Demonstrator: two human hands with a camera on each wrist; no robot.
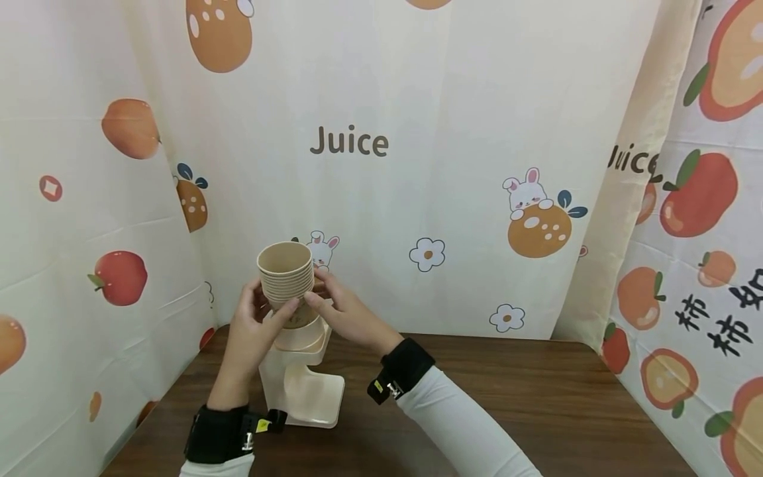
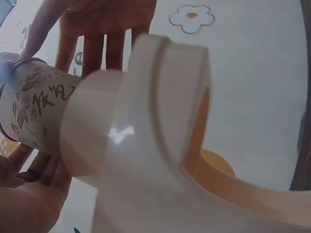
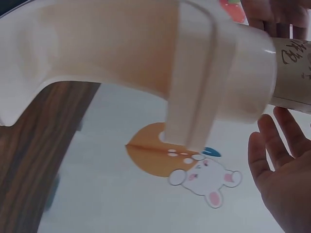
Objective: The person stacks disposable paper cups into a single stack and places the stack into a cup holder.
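A tall stack of paper cups (image 1: 287, 278), printed with brown leaves and writing, stands nearly upright above a cream-coloured cup dispenser (image 1: 306, 391). Its lower end is inside the dispenser's round collar (image 2: 90, 126), as both wrist views show. My left hand (image 1: 253, 338) holds the stack from the left, thumb along the near side. From the right, my right hand (image 1: 352, 317) steadies it with thumb and fingers around the cups. In the right wrist view the right hand's fingers (image 3: 274, 141) lie by the printed cup wall, just past the collar.
The dispenser stands on a dark brown wooden table (image 1: 477, 404), its flat foot toward me. Behind the table hangs a pale curtain (image 1: 417, 185) with fruit and rabbit prints, and similar cloth lines both sides. Black bands with small cameras sit on both wrists.
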